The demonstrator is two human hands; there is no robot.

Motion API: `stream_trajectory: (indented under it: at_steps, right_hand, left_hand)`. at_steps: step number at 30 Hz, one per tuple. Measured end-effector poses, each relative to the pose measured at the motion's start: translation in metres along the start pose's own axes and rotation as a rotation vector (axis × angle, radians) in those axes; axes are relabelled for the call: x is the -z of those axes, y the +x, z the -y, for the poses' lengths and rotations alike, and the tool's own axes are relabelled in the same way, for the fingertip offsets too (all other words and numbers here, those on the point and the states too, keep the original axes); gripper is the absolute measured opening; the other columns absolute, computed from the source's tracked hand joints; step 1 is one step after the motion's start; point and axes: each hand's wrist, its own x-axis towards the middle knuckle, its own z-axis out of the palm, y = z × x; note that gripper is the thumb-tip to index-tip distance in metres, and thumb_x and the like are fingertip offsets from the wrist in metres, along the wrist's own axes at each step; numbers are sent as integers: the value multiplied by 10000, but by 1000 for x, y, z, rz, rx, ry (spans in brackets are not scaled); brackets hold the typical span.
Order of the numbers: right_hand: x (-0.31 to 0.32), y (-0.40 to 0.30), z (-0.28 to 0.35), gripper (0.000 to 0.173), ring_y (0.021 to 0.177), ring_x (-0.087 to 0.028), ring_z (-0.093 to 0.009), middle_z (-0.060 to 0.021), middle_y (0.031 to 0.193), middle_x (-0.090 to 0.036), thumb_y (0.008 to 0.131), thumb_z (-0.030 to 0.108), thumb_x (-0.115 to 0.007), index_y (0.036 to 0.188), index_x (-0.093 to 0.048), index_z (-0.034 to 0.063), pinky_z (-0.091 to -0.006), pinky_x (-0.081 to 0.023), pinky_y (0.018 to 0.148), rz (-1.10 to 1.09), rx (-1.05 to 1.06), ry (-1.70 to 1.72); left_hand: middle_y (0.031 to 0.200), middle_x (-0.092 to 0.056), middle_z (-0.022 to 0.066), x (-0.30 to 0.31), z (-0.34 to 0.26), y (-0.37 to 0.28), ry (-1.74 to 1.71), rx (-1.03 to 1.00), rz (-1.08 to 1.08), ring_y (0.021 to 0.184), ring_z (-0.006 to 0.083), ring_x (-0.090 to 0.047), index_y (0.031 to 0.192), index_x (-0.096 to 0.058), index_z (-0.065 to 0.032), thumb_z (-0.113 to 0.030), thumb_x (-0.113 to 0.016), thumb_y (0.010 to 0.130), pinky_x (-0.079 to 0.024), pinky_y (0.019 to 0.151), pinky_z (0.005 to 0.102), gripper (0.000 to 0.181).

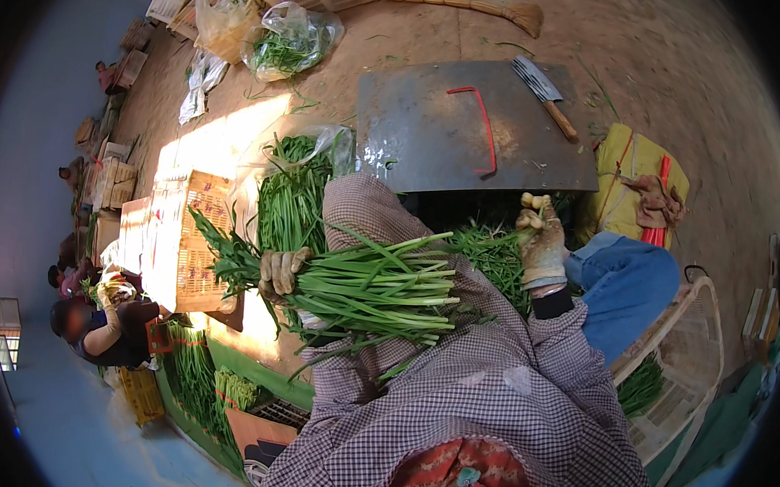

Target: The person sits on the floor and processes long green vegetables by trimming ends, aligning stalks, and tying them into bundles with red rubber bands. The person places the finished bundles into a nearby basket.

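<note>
My left hand (281, 272), in a soiled glove, is closed around a thick bunch of long green leafy stalks (381, 286), their leafy ends at the left and pale cut ends at the right. My gloved right hand (541, 241) is raised near the board's lower edge, fingers curled; whether a thin stalk is between them is unclear. Loose greens (489, 252) lie below and left of it. Ahead is a dark metal-like board (429, 133) with a red tie strip (485, 126) and a cleaver (537, 79) with a wooden handle.
More greens (293, 205) lie in a clear bag at the left, beside a plastic crate (201, 240). A yellow bundle (608, 189) with red strips sits right of the board. A basket (689, 345) stands at the lower right, a broom (524, 16) lies beyond, and a co-worker (117, 328) sits far left.
</note>
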Motion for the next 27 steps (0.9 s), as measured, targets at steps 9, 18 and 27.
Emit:
stream_trajectory:
  at_steps: [9, 18, 27]
  right_hand:
    - [-57, -40, -45, 250, 676, -508, -62, -36, 885, -644, 907, 200, -585, 1078, -597, 18, -191, -424, 633, 611, -127, -711]
    - [-71, -65, 8, 210, 726, -512, -100, -13, 809, -510, 873, 198, -633, 969, -637, 12, -216, -444, 662, 516, -57, -954]
    - [-75, -66, -31, 119, 754, -498, -93, -6, 864, -560, 880, 125, -605, 873, -622, 8, -221, -418, 700, 285, 23, -783]
  left_hand:
    - [624, -496, -16, 11, 14, 6, -37, 25, 40, 604, 108, -490, 888, -499, -85, -131, -547, 863, -366, 830, 308, 71]
    - [628, -512, -11, 8, 12, 13, 6, -7, 7, 599, 110, -492, 887, -528, -85, -150, -540, 878, -366, 822, 316, 67]
    - [624, -506, -21, 2, 21, 18, 18, 75, 41, 599, 103, -493, 878, -504, -96, -148, -549, 872, -365, 806, 304, 69]
